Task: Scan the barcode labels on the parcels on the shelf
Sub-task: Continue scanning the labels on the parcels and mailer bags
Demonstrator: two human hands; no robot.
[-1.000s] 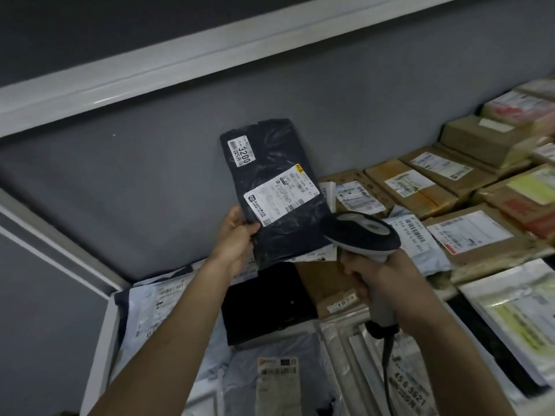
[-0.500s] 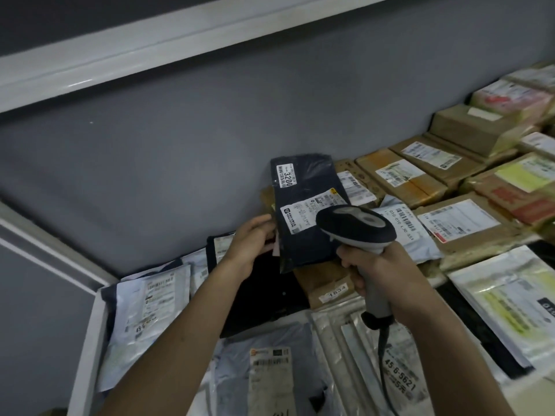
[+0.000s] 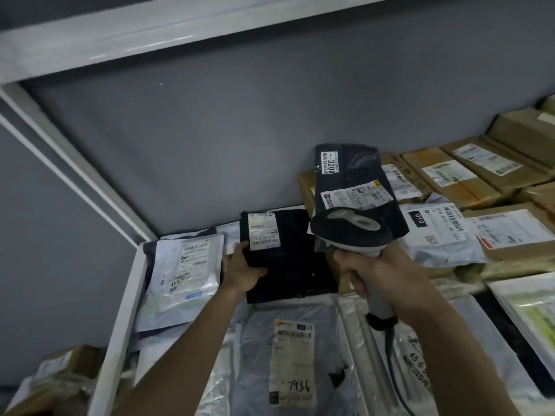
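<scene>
Here, parcel in hand: a flat black plastic mailer bag with a white barcode label at its upper left corner is lying on the shelf near the back wall, its left edge being gripped.
Left hand: the left hand is clasping that black bag's left edge, thumb lying over the top face just below the label, fingers going underneath.
Right hand: the right hand is wrapping around the grey handle of a handheld barcode scanner with a dark head, which is hovering just right of the black bag; a dark cable is trailing down from the handle's base.
Behind the scanner: a dark navy plastic mailer bag bearing a white "3200" sticker and a white shipping label is leaning upright against brown cardboard boxes that are lining the back of the shelf to the right.
Left of the bag: a white-and-grey plastic mailer with a barcode label is lying beside the white metal shelf frame.
Front: a grey plastic mailer with a long white label marked "7936" is lying between the two forearms.
Backdrop: a grey wall panel is closing off the shelf's rear.
</scene>
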